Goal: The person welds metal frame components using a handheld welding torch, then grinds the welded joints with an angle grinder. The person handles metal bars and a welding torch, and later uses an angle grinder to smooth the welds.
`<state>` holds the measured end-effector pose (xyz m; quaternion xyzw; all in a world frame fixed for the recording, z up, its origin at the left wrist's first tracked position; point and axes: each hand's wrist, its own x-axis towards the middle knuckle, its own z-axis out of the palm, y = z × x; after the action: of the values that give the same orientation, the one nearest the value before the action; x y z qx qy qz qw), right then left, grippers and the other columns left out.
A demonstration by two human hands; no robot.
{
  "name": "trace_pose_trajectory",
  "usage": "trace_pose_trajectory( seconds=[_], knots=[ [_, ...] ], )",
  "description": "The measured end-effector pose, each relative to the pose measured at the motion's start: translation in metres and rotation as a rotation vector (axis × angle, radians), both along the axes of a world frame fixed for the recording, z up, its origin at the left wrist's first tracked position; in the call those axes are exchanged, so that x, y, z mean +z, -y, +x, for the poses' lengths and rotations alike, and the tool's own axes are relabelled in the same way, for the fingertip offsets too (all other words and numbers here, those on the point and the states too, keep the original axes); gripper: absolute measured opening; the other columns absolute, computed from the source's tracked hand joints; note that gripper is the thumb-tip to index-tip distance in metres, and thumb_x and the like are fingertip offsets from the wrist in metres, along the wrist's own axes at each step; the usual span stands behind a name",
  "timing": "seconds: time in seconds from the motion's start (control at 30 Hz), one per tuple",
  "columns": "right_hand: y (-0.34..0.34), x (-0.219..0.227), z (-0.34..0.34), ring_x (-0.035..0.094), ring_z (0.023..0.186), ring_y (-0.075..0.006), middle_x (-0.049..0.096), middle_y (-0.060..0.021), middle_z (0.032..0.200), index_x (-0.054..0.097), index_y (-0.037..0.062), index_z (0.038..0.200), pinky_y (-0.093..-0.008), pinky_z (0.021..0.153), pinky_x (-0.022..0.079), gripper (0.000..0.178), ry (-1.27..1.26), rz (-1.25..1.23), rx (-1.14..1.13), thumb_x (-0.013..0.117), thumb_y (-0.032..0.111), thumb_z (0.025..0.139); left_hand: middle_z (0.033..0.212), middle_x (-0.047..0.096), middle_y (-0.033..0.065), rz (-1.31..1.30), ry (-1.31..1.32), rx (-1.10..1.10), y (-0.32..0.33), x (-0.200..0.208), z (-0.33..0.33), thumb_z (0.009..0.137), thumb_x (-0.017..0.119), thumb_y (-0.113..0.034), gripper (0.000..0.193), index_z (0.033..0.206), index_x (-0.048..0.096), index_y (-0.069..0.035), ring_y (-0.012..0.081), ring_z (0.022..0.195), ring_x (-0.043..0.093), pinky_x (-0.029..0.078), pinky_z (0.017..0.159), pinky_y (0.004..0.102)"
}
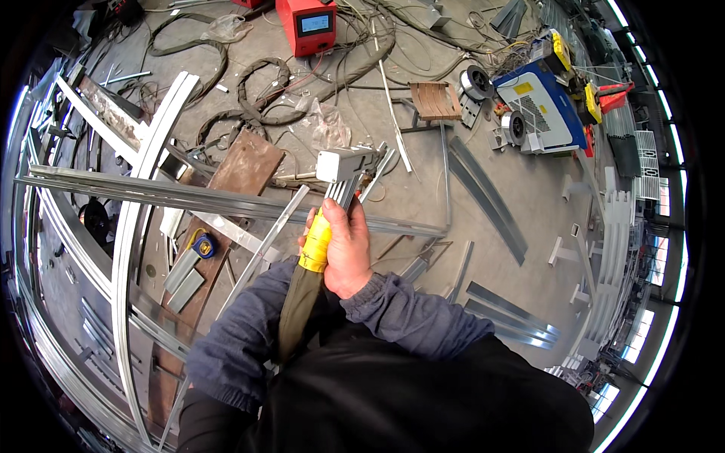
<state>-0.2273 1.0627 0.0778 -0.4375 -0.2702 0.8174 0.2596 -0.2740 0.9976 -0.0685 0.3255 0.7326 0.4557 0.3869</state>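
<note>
With both hands I hold a handheld welding gun (343, 167) in front of my chest, its boxy white and silver head pointing away from me. My right hand (348, 249) is wrapped round it, thumb on top along the metal body. Only a few fingers of my left hand (307, 229) show, curled at the left side of the yellow tape wrap (316, 240); the rest is hidden behind. From the tape, a dark green cable sleeve (301, 302) runs back toward my body between the forearms. Beyond the gun's head, its tip is hard to make out among metal bars.
Long metal bars (151, 162) form a frame to the left, crossing ahead of me. A blue tape measure (204, 245) lies on a rusty plate. Cables (264, 109) coil near a red box with a screen (306, 34). A blue and white machine (540, 109) stands at right.
</note>
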Motion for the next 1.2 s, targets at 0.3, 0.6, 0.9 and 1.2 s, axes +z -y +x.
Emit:
trace_pose_trajectory(
  seconds=[0.3, 0.6, 0.9, 1.2],
  knots=[
    [0.000, -0.004, -0.003, 0.066, 0.079, -0.0187, 0.062, -0.0044, 0.097, 0.055, 0.0135, 0.128, -0.0395, 0.061, 0.062, 0.039, 0.039, 0.031, -0.049, 0.074, 0.037, 0.104, 0.137, 0.065, 0.0174, -0.011, 0.003, -0.020, -0.001, -0.003, -0.001, 0.106, 0.058, -0.029, 0.047, 0.144, 0.056, -0.001, 0.0392, 0.124, 0.063, 0.051, 0.107, 0.0451],
    [0.000, -0.004, -0.008, 0.066, 0.085, -0.0154, 0.061, -0.0012, 0.103, 0.058, 0.0127, 0.128, -0.0382, 0.065, 0.063, 0.035, 0.045, 0.028, -0.067, 0.072, 0.036, 0.106, 0.140, 0.064, 0.0170, -0.025, 0.005, -0.032, 0.000, -0.006, -0.009, 0.107, 0.057, -0.031, 0.048, 0.146, 0.055, -0.001, 0.0383, 0.126, 0.063, 0.050, 0.109, 0.0452],
    [0.000, -0.006, -0.011, 0.062, 0.077, -0.0124, 0.060, -0.0004, 0.100, 0.056, 0.0103, 0.125, -0.0347, 0.060, 0.061, 0.036, 0.054, 0.039, -0.067, 0.071, 0.038, 0.107, 0.142, 0.062, 0.0166, -0.026, 0.006, -0.045, -0.007, -0.009, -0.005, 0.109, 0.055, -0.033, 0.050, 0.148, 0.053, -0.002, 0.0374, 0.129, 0.062, 0.049, 0.110, 0.0454],
    [0.002, -0.006, -0.010, 0.064, 0.079, -0.0134, 0.061, -0.0001, 0.095, 0.059, 0.0144, 0.122, -0.0366, 0.063, 0.062, 0.032, 0.066, 0.040, -0.044, 0.071, 0.040, 0.107, 0.145, 0.061, 0.0161, -0.032, 0.011, -0.036, -0.002, -0.009, -0.009, 0.110, 0.053, -0.035, 0.051, 0.149, 0.052, -0.002, 0.0364, 0.131, 0.061, 0.048, 0.112, 0.0455]
  ],
)
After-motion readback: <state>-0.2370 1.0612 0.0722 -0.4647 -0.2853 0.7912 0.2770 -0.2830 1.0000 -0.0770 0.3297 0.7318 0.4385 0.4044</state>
